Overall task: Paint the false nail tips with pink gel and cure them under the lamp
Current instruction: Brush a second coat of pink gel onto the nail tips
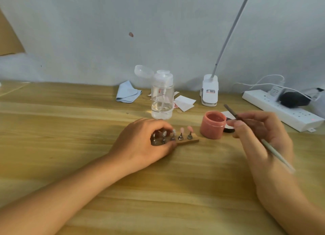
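Observation:
A small wooden holder [189,141] lies mid-table with several false nail tips standing on metal stands. The two rightmost tips [186,129] are pink; the others look clear. My left hand [142,143] grips the holder's left end, its fingers curled around the stands there. An open pink gel jar [213,125] stands just right of the holder, with its black lid [228,129] behind it. My right hand [263,134] pinches a thin brush [232,112], whose dark tip points up and left above the jar.
A clear pump bottle [161,95] with an open cap stands behind the holder. A blue cloth [127,93] and white wipes [184,102] lie near the wall. A white clip lamp [209,90] and a power strip [281,109] with plugs sit at the back right.

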